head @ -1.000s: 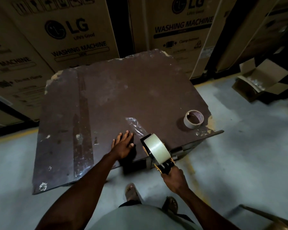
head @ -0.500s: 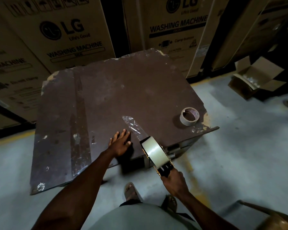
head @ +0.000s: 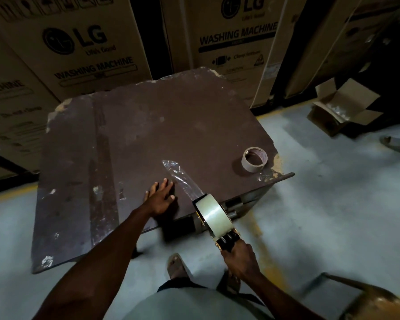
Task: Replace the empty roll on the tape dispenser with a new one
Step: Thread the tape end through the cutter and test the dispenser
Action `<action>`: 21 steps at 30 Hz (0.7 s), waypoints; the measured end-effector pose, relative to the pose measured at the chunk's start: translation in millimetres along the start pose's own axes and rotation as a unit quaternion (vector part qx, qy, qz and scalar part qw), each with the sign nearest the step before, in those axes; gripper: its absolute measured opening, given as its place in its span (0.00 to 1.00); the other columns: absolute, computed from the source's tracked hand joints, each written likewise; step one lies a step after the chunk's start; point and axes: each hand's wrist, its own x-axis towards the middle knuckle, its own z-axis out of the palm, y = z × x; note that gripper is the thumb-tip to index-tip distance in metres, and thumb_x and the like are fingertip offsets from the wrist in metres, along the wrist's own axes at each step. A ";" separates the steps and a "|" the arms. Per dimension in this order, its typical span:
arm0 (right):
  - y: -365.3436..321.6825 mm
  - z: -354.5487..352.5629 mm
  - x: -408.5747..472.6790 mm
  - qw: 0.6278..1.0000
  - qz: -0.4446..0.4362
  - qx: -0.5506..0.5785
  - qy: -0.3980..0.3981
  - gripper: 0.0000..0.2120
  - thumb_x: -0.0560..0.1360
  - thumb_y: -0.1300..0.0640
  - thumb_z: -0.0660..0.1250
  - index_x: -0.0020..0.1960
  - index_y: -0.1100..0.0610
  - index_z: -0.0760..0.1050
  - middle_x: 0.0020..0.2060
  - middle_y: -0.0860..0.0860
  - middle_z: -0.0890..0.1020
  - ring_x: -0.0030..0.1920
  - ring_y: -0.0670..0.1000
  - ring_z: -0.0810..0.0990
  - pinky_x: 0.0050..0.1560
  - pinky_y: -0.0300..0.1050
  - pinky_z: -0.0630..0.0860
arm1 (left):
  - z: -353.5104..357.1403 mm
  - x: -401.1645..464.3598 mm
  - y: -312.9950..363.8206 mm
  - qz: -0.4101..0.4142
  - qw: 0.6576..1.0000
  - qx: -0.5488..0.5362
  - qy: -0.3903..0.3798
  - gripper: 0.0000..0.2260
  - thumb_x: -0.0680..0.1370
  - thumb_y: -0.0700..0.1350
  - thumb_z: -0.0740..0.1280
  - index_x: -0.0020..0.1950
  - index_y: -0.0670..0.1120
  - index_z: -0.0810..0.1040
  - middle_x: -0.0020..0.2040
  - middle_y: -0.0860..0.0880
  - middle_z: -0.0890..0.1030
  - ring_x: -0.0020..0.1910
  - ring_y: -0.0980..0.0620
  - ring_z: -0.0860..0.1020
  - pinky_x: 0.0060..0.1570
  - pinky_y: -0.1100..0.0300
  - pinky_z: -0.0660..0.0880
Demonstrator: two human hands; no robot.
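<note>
The tape dispenser, new roll fitted, hangs off the table edge at five o'clock in our closed right hand, our left hand flat, so we judge cutting the test strip comes next.

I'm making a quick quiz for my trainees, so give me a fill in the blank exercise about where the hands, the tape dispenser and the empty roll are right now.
1. The tape dispenser is gripped by the handle in the ____ hand.
2. The left hand lies ____ on the table, holding nothing.
3. The empty roll stands near the table's ____ corner on the person's right.
4. A strip of clear tape runs from the dispenser onto the ____.

Missing words: right; flat; near; table
</note>
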 end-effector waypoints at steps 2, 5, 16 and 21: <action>1.1 0.7 0.5 1.000 0.002 0.006 -0.006 0.17 0.71 0.44 0.68 0.55 0.53 0.78 0.46 0.54 0.85 0.48 0.57 0.83 0.47 0.46 0.78 | 2.3 -1.5 1.1 -0.007 1.000 -0.005 0.017 0.27 0.82 0.57 0.56 0.79 0.56 0.52 0.81 0.54 0.45 0.80 0.45 0.43 0.75 0.40 0.42; 1.3 2.6 -0.3 1.000 0.002 0.005 -0.007 0.17 0.70 0.44 0.68 0.55 0.53 0.78 0.45 0.53 0.85 0.47 0.56 0.84 0.48 0.48 0.80 | 7.3 -2.5 5.6 -0.022 0.999 -0.021 0.038 0.30 0.80 0.63 0.55 0.79 0.57 0.52 0.81 0.55 0.45 0.80 0.46 0.42 0.75 0.40 0.40; 3.1 2.6 -5.2 1.000 0.001 0.004 -0.009 0.13 0.71 0.46 0.68 0.51 0.52 0.78 0.41 0.51 0.84 0.42 0.53 0.83 0.43 0.46 0.80 | 24.5 -5.0 11.9 -0.023 0.998 0.021 0.055 0.33 0.79 0.65 0.55 0.79 0.58 0.44 0.81 0.52 0.41 0.79 0.43 0.37 0.73 0.36 0.38; 17.3 4.4 -4.3 1.000 0.012 0.002 -0.017 0.17 0.66 0.39 0.63 0.47 0.49 0.77 0.39 0.50 0.85 0.40 0.54 0.85 0.43 0.50 0.82 | 26.3 -4.5 13.7 -0.023 0.998 0.030 0.059 0.32 0.79 0.64 0.54 0.79 0.58 0.44 0.81 0.52 0.40 0.79 0.43 0.37 0.73 0.36 0.38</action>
